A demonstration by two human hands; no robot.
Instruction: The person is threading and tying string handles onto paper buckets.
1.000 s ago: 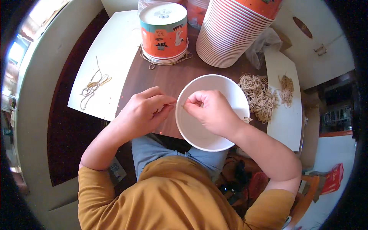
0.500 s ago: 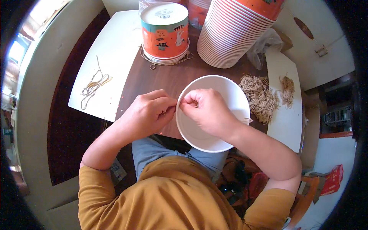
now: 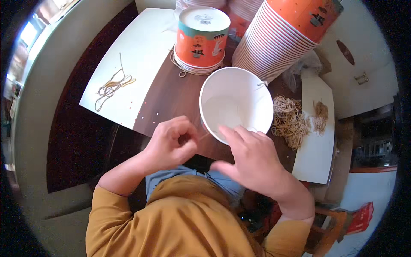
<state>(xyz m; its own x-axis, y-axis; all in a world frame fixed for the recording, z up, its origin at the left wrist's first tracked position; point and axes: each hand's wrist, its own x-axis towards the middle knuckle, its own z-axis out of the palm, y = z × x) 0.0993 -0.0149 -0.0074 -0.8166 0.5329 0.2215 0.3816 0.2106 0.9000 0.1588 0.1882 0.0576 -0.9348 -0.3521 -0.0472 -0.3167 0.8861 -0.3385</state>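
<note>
Left hand (image 3: 171, 143) is curled into a loose fist just left of the bowl (image 3: 235, 103), thumb and fingers pinched together on what looks like a thin band stretched toward the bowl's rim; the band itself is too fine to see clearly. Right hand (image 3: 252, 160) is spread open, fingers apart, its fingertips lying on the bowl's near rim and gripping nothing that shows. Both hands sit near each other over the dark table (image 3: 171, 94), in front of the person's mustard sleeves.

White and tilted with its mouth facing the camera, the bowl rests on the table between the hands and the stacks behind it. Just beyond it stands an orange printed cup (image 3: 202, 36) upside down on a low stack, and to its right a tall leaning stack of cups (image 3: 278, 38). Right of the bowl, a heap of rubber bands (image 3: 291, 120) lies on a white sheet (image 3: 314, 158). Well to the left, a few loose bands (image 3: 111, 85) lie on another sheet (image 3: 132, 51).
</note>
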